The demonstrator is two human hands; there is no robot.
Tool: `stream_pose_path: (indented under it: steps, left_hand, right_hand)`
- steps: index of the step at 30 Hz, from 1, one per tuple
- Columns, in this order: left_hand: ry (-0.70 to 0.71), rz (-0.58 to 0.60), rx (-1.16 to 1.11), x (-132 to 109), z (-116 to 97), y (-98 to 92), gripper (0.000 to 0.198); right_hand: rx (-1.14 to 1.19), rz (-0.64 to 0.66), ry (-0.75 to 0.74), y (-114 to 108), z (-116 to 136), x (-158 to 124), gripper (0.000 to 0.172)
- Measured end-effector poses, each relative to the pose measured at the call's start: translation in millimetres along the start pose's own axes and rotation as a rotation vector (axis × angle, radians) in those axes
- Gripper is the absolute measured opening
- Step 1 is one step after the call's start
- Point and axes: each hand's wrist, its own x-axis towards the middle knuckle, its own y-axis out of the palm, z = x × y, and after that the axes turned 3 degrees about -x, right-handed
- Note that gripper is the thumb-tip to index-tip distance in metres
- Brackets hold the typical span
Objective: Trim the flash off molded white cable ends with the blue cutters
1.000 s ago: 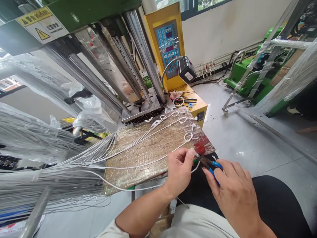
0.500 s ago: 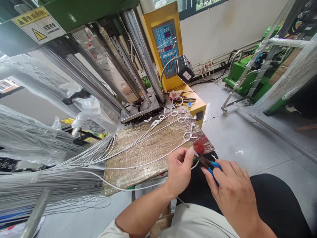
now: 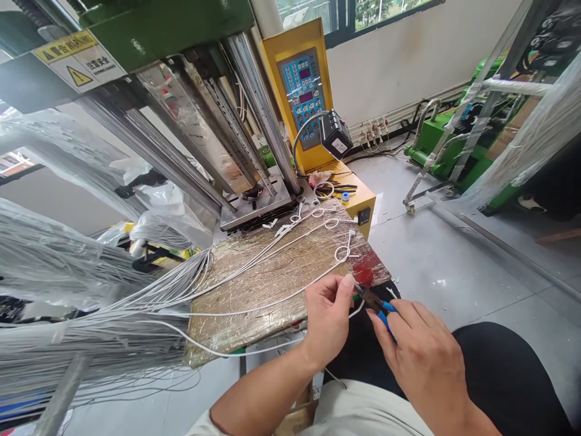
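Note:
My left hand [image 3: 327, 312] is closed, its thumb and forefinger pinching the end of a white cable [image 3: 358, 310] above the near right edge of the board. The tip of that cable is mostly hidden by the fingers. Wrapped in my right hand [image 3: 420, 345] are pliers [image 3: 373, 298] with blue handles and dark jaws. Those jaws reach to my left fingertips, at the pinched end; whether they bite on it I cannot make out. Just beyond lies another white cable [image 3: 342, 251], looped into a loose knot with a small white plug at its end.
A worn board [image 3: 254, 266] carries several looped white cables and small white scraps. Behind it stands a press [image 3: 256, 206] with steel columns and a yellow control panel [image 3: 302, 91]. Bundled cables [image 3: 91, 339] fill the left side. Tools and blue tape [image 3: 345, 197] lie on a yellow cabinet.
The view has shifted slightly. My right hand and the pliers have moved a little left toward my left hand, and the blue handles look closer together. The left hand keeps its pinch.

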Motion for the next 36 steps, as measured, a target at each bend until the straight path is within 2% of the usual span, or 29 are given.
stream_pose_path:
  steps: [4,6,9,12,16,19,22,24,26,29,31,32,34,36]
  left_hand:
    - [0.022,0.023,0.016,4,3,-3.5,0.043]
    - [0.069,0.043,0.044,7,1,-8.3,0.040]
    - [0.184,0.076,0.106,13,-8,-18.0,0.034]
    - [0.258,0.116,0.082,17,-19,-26.2,0.027]
    - [0.088,0.231,-0.209,19,-25,-31.6,0.030]
    - [-0.053,0.250,-0.317,17,-26,-34.7,0.036]
    - [-0.152,0.214,-0.343,15,-25,-37.6,0.041]
    - [-0.202,0.191,-0.358,15,-23,-37.8,0.042]
    - [-0.241,0.195,-0.375,15,-19,-35.7,0.043]
    - [-0.292,0.240,-0.377,14,-12,-29.9,0.047]
    - [-0.308,0.300,-0.299,11,-6,-28.2,0.049]
    - [-0.303,0.344,-0.222,9,-4,-29.0,0.049]
    - [-0.282,0.463,-0.016,1,-1,-33.8,0.050]
    - [-0.276,0.572,0.168,-8,1,-41.0,0.049]
  right_hand:
    - [0.100,-0.012,-0.008,5,-8,-2,0.039]
    - [0.144,-0.019,0.041,11,-15,-1,0.041]
    - [0.152,0.002,0.120,28,-23,9,0.040]
    - [0.137,0.058,0.090,53,-21,27,0.035]
    - [0.221,0.131,0.043,90,-6,51,0.024]
    - [0.289,0.142,0.020,105,1,61,0.018]
    - [0.407,0.118,0.045,95,0,63,0.025]
    - [0.600,0.135,0.071,73,-2,63,0.029]
    - [0.842,0.215,0.098,48,-1,61,0.029]
    - [0.952,0.288,0.145,21,2,58,0.021]
    - [0.920,0.199,0.226,16,-3,53,0.013]
    - [0.896,0.096,0.311,17,-10,49,0.014]
    - [0.878,-0.177,0.567,24,-30,40,0.020]
    - [1.026,-0.372,0.873,34,-52,26,0.031]
